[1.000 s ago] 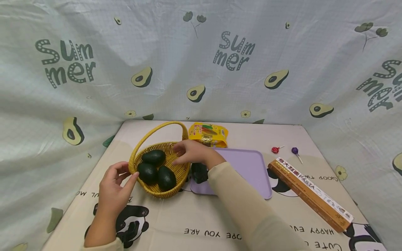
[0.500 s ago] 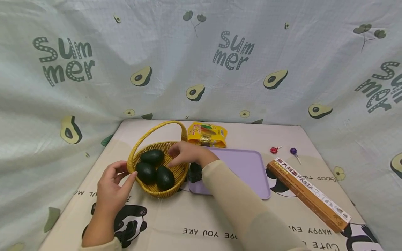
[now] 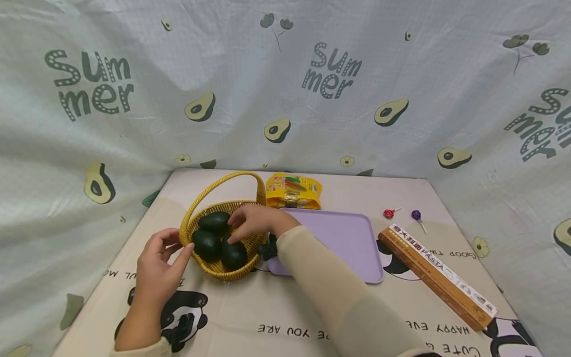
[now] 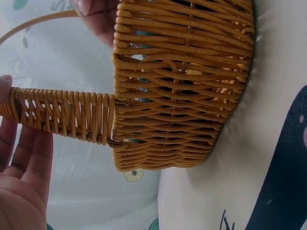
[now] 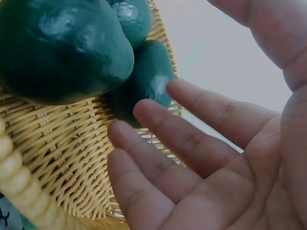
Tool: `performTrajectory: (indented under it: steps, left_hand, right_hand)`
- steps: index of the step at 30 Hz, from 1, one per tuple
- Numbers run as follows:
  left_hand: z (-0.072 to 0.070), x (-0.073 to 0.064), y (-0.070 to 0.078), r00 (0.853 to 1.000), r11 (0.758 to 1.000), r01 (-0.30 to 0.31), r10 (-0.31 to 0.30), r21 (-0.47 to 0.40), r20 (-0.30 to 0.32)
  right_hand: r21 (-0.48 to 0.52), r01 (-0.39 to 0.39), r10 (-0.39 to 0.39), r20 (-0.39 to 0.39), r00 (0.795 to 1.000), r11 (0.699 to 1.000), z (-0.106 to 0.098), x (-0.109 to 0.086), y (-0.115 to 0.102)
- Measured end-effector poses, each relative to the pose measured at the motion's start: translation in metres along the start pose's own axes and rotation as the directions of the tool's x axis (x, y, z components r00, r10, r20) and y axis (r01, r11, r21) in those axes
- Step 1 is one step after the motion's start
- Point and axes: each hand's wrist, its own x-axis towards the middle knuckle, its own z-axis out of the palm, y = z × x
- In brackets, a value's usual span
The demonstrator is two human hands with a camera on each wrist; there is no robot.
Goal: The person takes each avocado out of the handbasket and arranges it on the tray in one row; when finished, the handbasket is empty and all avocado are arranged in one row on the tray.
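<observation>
Fingers and thumb of your left hand (image 3: 159,270) pinch the handle (image 4: 72,115) near its foot, thumb on one face and fingers on the other. On your right hand (image 3: 258,220), the fingers hang loosely bent and a little apart, holding nothing, reaching over the basket (image 3: 228,275); you can't tell whether they touch the avocados below. Three avocados sit together on the basket's left side: one at the back (image 3: 214,222), one at the left (image 3: 205,246), one at the front (image 3: 234,256). Your basket stands upright on the table (image 3: 250,307). Just to its right lies the tray (image 3: 334,238), partly hidden by your right sleeve (image 3: 321,270). Behind the tray is the yellow bag (image 3: 294,191). Farther right you have a red lollipop (image 3: 388,213), a purple lollipop (image 3: 416,215) and, slanting toward you, the pasta box (image 3: 439,275). Beyond the table hangs a printed cloth (image 3: 241,69).
</observation>
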Motion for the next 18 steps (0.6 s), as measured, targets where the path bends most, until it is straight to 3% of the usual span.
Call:
performTrajectory:
  steps: [18]
  left_hand:
    - [-0.001,0.002,0.0,1.0,0.999,-0.009,0.009,-0.054,-0.001]
  right_hand:
    - [-0.067,-0.08,0.081,0.019,0.996,0.995,0.015,0.021,-0.006]
